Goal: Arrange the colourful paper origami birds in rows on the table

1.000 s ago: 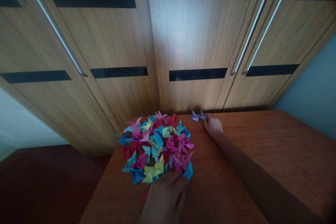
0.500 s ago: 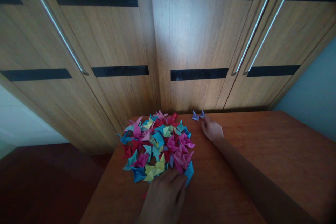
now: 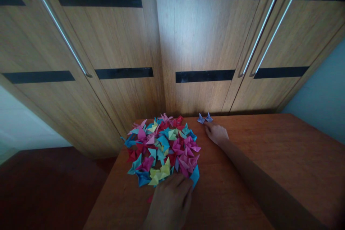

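Hands on a table [image 3: 269, 140] with folded paper pieces.

Right hand [image 3: 217, 132] lay stretched out far across the wooden top, palm down, fingers loosely curled and close together, pinching nothing; its fingertips pointed at two purple pieces [image 3: 204, 118] that sat side by side at the table's far edge, just beside the hand; whether they touched could not be told. Left hand [image 3: 170, 201] rested palm down at the near edge of the pile [image 3: 161, 149], fingers slightly spread and flat, their tips touching a blue piece [image 3: 195, 176] and the yellow ones at the heap's near side. That pile, a round heap of pink, red, blue, yellow and green shapes, lay left of the purple pair and apart from it. Cupboard doors [image 3: 205, 39] with long metal handles stood behind the table.
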